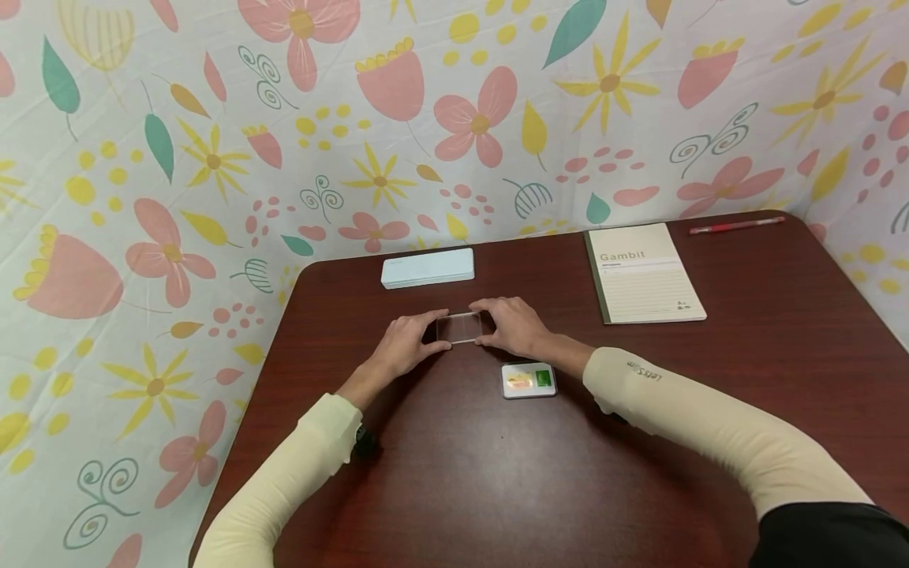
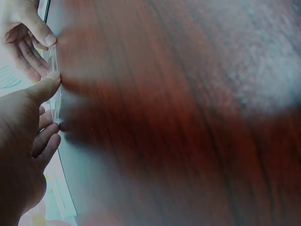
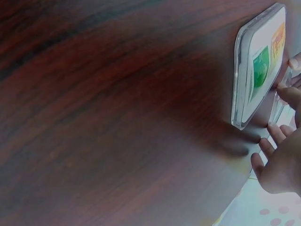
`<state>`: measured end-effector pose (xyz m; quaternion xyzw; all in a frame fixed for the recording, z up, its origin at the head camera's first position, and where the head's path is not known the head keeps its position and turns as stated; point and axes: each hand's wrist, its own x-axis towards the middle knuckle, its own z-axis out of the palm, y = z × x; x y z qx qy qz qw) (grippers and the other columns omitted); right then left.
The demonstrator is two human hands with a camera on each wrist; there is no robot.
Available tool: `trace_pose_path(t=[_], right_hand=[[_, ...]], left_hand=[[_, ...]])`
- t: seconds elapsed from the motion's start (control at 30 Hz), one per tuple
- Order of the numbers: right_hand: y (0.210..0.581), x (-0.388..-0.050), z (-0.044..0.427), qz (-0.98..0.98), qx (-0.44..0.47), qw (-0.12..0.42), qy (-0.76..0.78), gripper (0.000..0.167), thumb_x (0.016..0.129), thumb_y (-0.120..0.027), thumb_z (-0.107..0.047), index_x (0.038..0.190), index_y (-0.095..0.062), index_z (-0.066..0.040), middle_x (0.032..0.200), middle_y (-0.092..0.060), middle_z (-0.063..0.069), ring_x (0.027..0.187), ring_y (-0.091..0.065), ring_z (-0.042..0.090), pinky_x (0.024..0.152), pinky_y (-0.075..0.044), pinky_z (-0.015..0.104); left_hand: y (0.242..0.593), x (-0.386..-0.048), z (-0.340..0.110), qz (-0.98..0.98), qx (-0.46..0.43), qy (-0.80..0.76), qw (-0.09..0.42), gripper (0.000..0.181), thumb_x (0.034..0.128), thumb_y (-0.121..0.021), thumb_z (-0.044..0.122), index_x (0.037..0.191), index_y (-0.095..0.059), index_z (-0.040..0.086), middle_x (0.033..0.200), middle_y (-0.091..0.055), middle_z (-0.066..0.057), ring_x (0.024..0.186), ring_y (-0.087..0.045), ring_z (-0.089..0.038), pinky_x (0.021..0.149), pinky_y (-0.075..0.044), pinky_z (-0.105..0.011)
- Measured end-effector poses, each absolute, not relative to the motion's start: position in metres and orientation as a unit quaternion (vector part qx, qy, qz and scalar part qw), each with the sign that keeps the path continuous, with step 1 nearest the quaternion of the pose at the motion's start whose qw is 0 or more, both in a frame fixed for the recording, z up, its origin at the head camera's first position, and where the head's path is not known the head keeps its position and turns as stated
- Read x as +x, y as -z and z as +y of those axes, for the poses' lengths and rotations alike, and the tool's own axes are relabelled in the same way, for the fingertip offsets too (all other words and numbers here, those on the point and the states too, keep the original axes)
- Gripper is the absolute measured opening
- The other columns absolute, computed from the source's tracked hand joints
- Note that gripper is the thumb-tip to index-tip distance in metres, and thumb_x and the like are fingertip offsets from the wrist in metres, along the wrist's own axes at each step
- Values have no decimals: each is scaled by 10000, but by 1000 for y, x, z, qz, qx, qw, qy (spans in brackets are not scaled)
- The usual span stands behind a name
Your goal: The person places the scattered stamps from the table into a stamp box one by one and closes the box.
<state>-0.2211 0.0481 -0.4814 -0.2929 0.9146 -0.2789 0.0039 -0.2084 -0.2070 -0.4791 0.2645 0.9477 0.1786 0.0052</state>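
Note:
A clear, rectangular plastic cover (image 1: 459, 328) lies between both hands near the middle of the table. My left hand (image 1: 405, 343) pinches its left end, thumb on the near edge and fingers at the far edge. At the opposite end my right hand (image 1: 517, 327) holds it the same way. In the left wrist view the cover (image 2: 55, 94) shows edge-on, low over the tabletop. Just in front of the right hand lies a shallow clear case (image 1: 529, 380) with a white insert bearing orange and green pictures. The right wrist view shows this case (image 3: 258, 70) closer, apart from the fingers.
Behind the hands sits a pale blue box (image 1: 428, 269). A notebook (image 1: 645, 276) marked "Gambit" lies to the right, with a red pen (image 1: 737, 226) beyond it near the table's back edge. Flowered cloth (image 1: 426, 118) hangs behind the dark wooden table (image 1: 461, 473).

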Motion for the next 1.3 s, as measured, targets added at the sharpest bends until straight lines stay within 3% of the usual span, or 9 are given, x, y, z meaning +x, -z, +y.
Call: trace_pose_path(t=[0.47,0.77,1.3], right_hand=[[479,-222,51,910,-313,8,271,616,857,-917,-247,1377,-684,-10,1321,-699,137,1170,-674,317,1030,-504,525],[473,-220,54,913,-313,31,261,627,870,-890,-247,1413,-670,-25,1418,-620,162,1289,-594,369,1080,-448,563],[467,-216,63,907,-330,23,262,600,861,-885,-221,1389,-683,-20,1395,-604,159,1254,-588,364,1033,-469,556]], left_hand=[[471,-210,-207,941,290,-173,-3,618,931,-851,363,1447,-649,89,1401,-687,-67,1218,-688,-235,985,-557,-428],[467,-209,-204,941,298,-162,-1,622,935,-847,380,1451,-640,103,1388,-671,-60,1193,-670,-232,991,-538,-455],[463,-207,-200,933,324,-155,-23,644,909,-869,405,1441,-651,115,1381,-640,-46,1211,-633,-234,954,-550,-470]])
